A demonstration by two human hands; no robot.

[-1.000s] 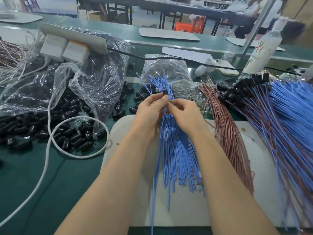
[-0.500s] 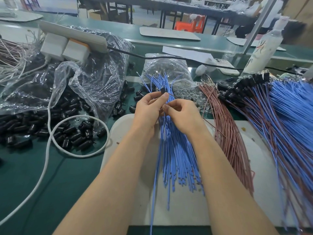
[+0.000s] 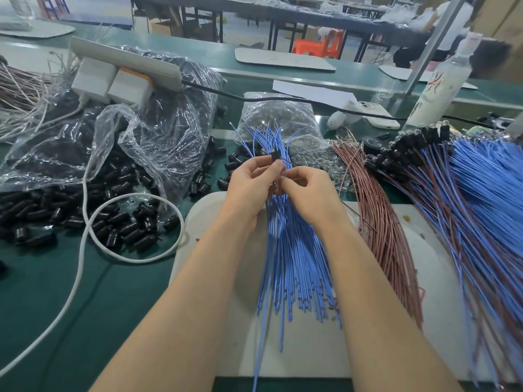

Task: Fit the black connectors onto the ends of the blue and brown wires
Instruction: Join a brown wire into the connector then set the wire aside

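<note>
My left hand [image 3: 250,183] pinches a small black connector [image 3: 274,157] between thumb and fingertips, just above the bundle of loose blue wires [image 3: 291,250]. My right hand [image 3: 307,195] is close beside it and pinches a thin brown wire [image 3: 291,162] whose end meets the connector. A bundle of loose brown wires [image 3: 382,222] lies to the right on the white mat [image 3: 198,222]. Further right lies a heap of blue and brown wires with connectors fitted [image 3: 452,193]. Loose black connectors [image 3: 121,222] lie spilled on the left.
A clear plastic bag [image 3: 141,137] of connectors, a white cable loop [image 3: 93,222] and a power strip with chargers [image 3: 119,77] crowd the left. A bag of small clear parts [image 3: 280,117], a phone [image 3: 379,120] and a white bottle [image 3: 441,89] stand behind.
Both hands have stayed together above the blue bundle with only small finger movements. The brown wire end now shows sticking out beside the connector.
</note>
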